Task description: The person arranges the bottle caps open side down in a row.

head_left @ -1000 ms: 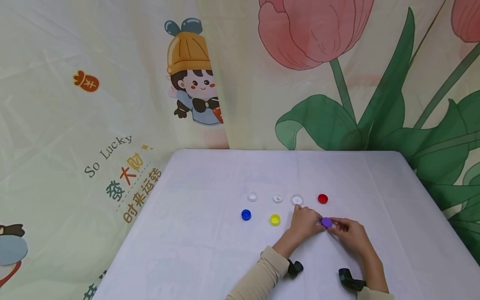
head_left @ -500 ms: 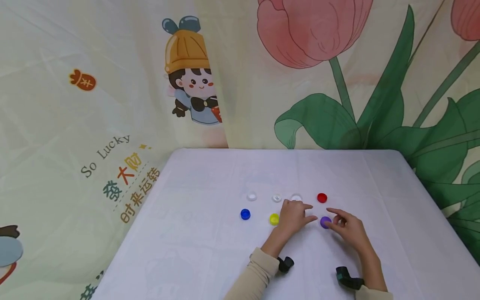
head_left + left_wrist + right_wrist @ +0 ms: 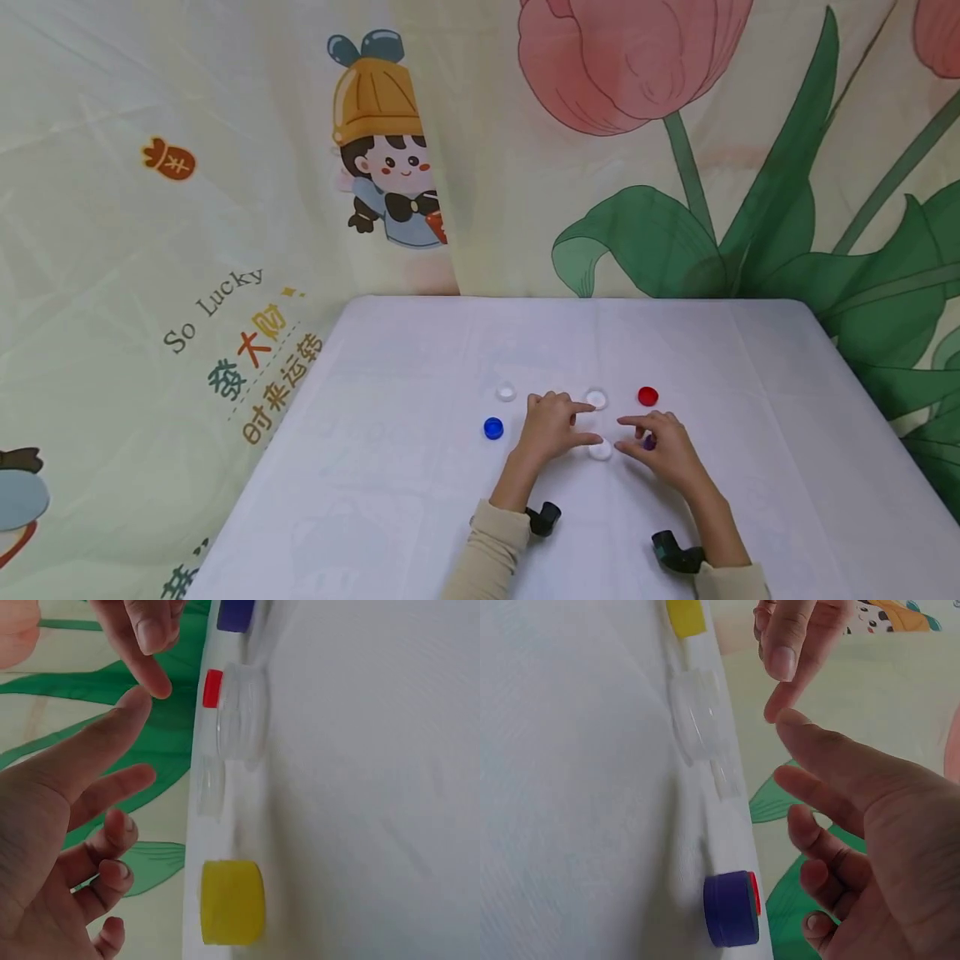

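Left hand (image 3: pixel 553 427): hovering with thumb and index finger apart, gripping nothing.
Right hand (image 3: pixel 666 446): facing it the same way — also holding nothing.
Clear round plastic cap (image 3: pixel 599 449): lying on the white table (image 3: pixel 375 500), below and between both hands.
Yellow cylindrical plastic cap (image 3: pixel 232 904): sitting below the left hand.
Purple cylindrical plastic cap (image 3: pixel 731 909): sitting below the right — partly hidden from the head view.

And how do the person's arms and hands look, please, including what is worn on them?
The left hand and right hand are bare, without gloves. The left sleeve is beige and creased; of the right sleeve, also beige, only the end shows. The left wrist device and right wrist device are black, with a rounded, bent shape.
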Tool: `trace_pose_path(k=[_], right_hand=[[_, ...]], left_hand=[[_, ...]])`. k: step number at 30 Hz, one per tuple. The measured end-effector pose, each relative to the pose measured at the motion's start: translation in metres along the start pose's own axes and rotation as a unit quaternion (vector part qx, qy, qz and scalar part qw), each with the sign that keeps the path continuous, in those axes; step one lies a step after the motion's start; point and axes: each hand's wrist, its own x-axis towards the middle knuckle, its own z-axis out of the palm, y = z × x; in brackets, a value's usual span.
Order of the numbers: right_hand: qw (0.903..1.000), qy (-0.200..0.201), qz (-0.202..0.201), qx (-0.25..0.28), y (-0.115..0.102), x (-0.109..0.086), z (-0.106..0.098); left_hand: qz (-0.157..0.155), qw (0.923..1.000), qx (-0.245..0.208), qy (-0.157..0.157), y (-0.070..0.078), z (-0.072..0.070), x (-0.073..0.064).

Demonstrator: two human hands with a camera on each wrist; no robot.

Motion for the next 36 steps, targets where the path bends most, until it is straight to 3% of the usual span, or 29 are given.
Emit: trace_pose_path(k=[6, 14, 27, 36], right_hand=[[0.9988, -0.018, -0.023, -0.040, -0.006, 0.004, 0.007], [0.9972, -0.042, -0.021, -0.059, -0.002, 0.005, 0.017], [0.9982, -0.034, -0.031, -0.038, -0.001, 0.007, 0.016], [0.9979, 0.007, -0.053, 0.036, -0.013, 0.006, -0.006]], left_hand=[[0.023, 0.9986, 0.025, -0.039, -0.005, 0.005, -0.008], [0.027, 0.9983, 0.032, -0.042, -0.005, 0.019, -0.011], [0.035, 0.9993, 0.008, -0.006, -0.005, 0.018, -0.010], [0.039, 0.9952, -0.085, 0.030, -0.003, -0.005, -0.010]])
